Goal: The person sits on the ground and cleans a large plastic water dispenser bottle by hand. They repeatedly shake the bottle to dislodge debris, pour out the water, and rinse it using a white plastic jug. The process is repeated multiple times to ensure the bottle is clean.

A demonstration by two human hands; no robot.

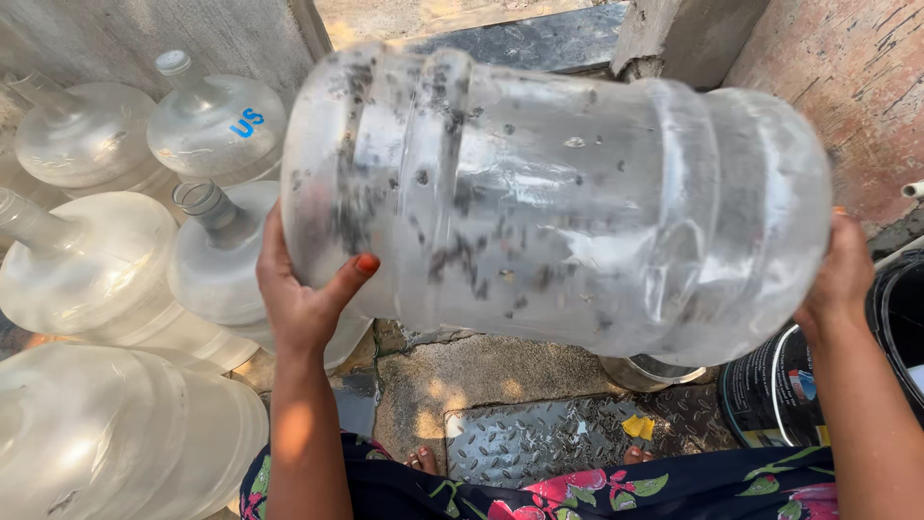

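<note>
Fingers: left hand (pixel 306 289) is spread open, thumb and palm pressed on the big clear jug (pixel 549 202); right hand (pixel 839 274) is flat against its far end.
Jug: sideways, mid-air, dark specks inside.
Risk: nothing encloses it; wet plastic could slip onto the metal plate (pixel 549 438) or standing bottles (pixel 207 241).

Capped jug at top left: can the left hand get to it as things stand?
Probably not: the left hand is pressed to the big jug held sideways with the right hand; the capped jug stands behind other jugs.
</note>
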